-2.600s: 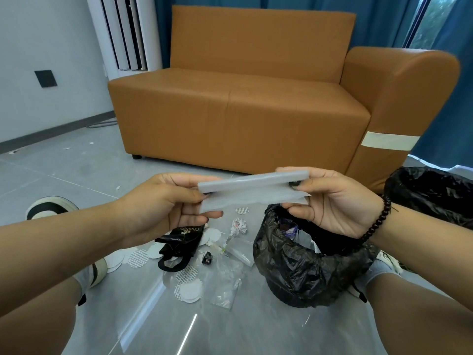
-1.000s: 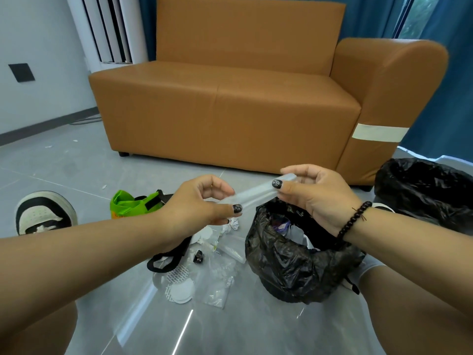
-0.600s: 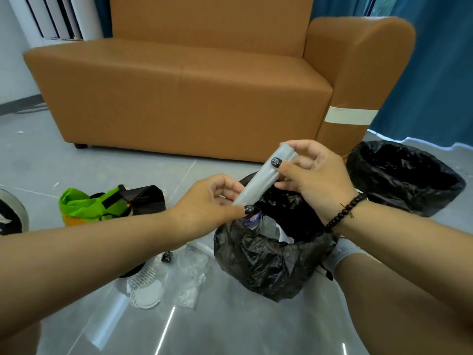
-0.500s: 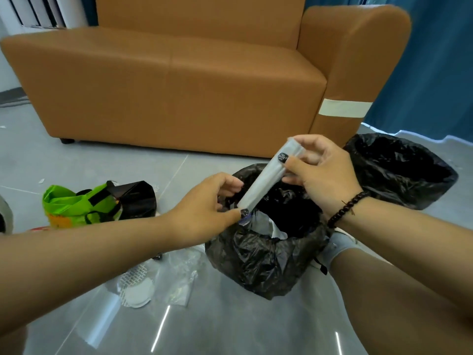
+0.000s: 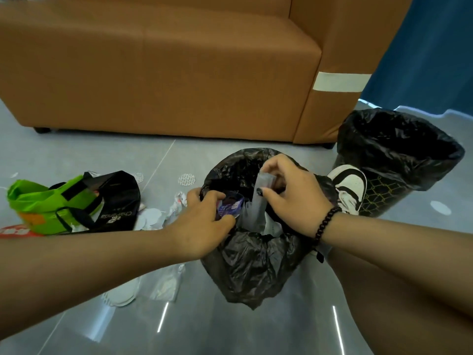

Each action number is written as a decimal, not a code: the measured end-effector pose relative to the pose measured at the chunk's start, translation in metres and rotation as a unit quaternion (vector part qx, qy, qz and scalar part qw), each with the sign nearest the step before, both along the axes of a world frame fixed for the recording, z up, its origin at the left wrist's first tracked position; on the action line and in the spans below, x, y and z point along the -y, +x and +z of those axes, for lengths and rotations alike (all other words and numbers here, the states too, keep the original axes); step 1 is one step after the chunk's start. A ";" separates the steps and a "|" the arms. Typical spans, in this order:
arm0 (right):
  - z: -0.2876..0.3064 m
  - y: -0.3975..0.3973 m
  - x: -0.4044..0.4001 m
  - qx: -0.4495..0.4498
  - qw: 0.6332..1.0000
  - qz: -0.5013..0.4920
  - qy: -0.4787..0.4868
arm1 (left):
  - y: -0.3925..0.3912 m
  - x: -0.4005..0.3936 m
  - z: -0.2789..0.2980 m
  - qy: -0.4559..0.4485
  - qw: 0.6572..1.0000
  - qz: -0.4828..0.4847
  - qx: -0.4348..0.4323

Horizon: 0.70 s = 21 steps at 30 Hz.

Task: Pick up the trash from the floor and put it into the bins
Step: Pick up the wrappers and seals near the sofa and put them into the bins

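A black-lined bin (image 5: 256,265) stands on the floor right in front of me. My right hand (image 5: 294,201) pinches the top of a folded grey-white plastic strip (image 5: 257,208), which stands upright with its lower end down inside the bin's mouth. My left hand (image 5: 202,226) sits at the bin's left rim with fingers curled over a purple wrapper (image 5: 230,204) inside; whether it grips anything I cannot tell. A second black-lined bin (image 5: 399,155) stands at the right. On the floor lie a crumpled paper (image 5: 178,201), white discs (image 5: 120,295) and a clear plastic bag (image 5: 166,283).
A green bag (image 5: 38,201) and a black bag (image 5: 117,201) lie to the left of the bin. An orange sofa (image 5: 179,73) closes off the back. My shoe (image 5: 350,185) is between the two bins. Another white disc (image 5: 186,179) lies near the sofa.
Both hands have dropped from chest height to the near bin, and the strip went from tilted above it to upright inside its mouth. The view swung right and down.
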State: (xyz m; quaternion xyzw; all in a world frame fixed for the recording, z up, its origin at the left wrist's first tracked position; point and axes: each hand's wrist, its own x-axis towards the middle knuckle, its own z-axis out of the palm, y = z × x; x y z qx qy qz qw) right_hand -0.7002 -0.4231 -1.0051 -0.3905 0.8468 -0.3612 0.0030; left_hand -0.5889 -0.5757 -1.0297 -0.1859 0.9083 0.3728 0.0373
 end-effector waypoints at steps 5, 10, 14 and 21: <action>-0.008 0.003 0.004 -0.018 0.995 0.060 0.073 | 0.017 -0.003 0.001 0.007 0.998 -0.069 -0.006; -0.016 0.002 -0.002 -0.027 0.980 0.110 0.164 | 0.044 -0.002 0.000 0.035 0.988 -0.149 -0.022; -0.019 0.003 -0.006 -0.028 0.971 0.135 0.195 | 0.064 -0.001 0.004 0.058 0.982 -0.178 -0.004; -0.025 0.019 -0.008 -0.013 0.976 0.151 0.155 | 0.079 0.004 0.005 0.033 0.981 -0.192 0.020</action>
